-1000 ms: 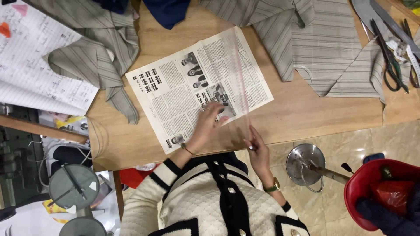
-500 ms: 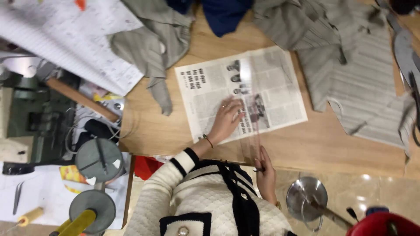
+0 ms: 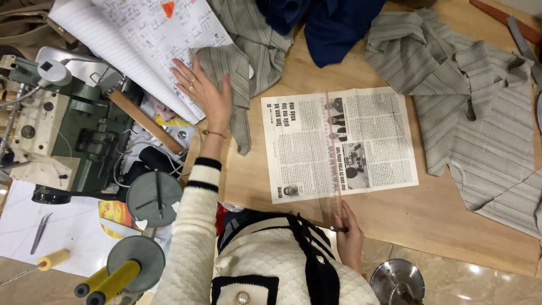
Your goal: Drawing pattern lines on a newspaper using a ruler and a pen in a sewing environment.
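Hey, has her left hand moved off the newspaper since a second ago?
Yes. The left hand has left the newspaper and gone left across the wooden table to a striped grey cloth beside the lined paper sheet.

- A sewing or tailoring workshop, seen from above.
- A green industrial sewing machine (image 3: 62, 130) stands at the left, with thread stands and yellow spools (image 3: 113, 279) near it.
- Cut pieces of grey striped cloth (image 3: 480, 130) and dark blue fabric (image 3: 322, 22) lie across the wooden worktop (image 3: 429, 220).
- A clear ruler (image 3: 334, 152) lies over a newspaper sheet (image 3: 339, 144), and a large lined paper (image 3: 130, 39) lies at the far left.
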